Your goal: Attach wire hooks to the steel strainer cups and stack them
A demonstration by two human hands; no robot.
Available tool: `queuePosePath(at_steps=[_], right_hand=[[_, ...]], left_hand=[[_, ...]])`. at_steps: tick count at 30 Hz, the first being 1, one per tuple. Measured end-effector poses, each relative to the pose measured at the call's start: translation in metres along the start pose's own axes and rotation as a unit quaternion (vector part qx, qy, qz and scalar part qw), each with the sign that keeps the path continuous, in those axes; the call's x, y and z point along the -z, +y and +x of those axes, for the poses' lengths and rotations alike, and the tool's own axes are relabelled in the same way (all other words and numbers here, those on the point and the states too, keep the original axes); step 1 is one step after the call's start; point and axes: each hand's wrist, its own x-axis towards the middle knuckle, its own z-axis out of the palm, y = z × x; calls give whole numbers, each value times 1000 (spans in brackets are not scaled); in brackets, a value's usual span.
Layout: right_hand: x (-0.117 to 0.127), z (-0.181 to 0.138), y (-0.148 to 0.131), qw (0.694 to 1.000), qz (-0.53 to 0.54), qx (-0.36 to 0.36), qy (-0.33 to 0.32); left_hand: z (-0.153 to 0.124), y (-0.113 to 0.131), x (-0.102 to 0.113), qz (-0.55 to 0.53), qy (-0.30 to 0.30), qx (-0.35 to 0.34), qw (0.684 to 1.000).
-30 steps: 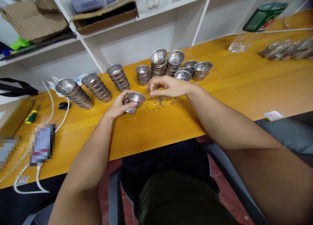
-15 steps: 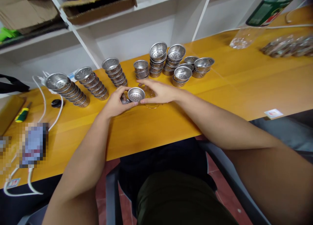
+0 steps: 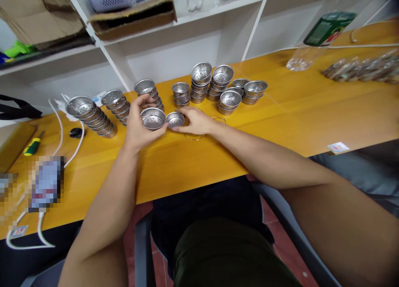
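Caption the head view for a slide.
Left hand holds a metal cup, right hand a smaller one, near stacked cups.

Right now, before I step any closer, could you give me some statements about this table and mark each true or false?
1. The left hand holds a round silver metal cup. True.

2. The right hand grips a screwdriver with a green-and-yellow handle. False: it holds a smaller, perforated silver metal cup; the screwdriver lies at the picture's left.

3. Thin, curved metal wires lie on the yellow-brown wooden table near the right hand. True.

4. The clear plastic bottle with a green label is at the picture's left. False: it is at the right.

5. Stacks of perforated silver metal cups stand beyond the hands. True.
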Motion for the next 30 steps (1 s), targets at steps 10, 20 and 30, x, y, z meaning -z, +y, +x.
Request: queuePosePath(at_steps=[10, 20, 30], right_hand=[[-6, -3, -10, 999, -24, 20, 11], [21, -15, -32, 956, -24, 289, 50], [31, -16, -44, 961, -3, 278, 7]], left_hand=[[-5, -5, -19, 4, 43, 19, 999], [-12, 5, -22, -3, -63, -3, 998], [-8, 21, -22, 8, -124, -17, 992]])
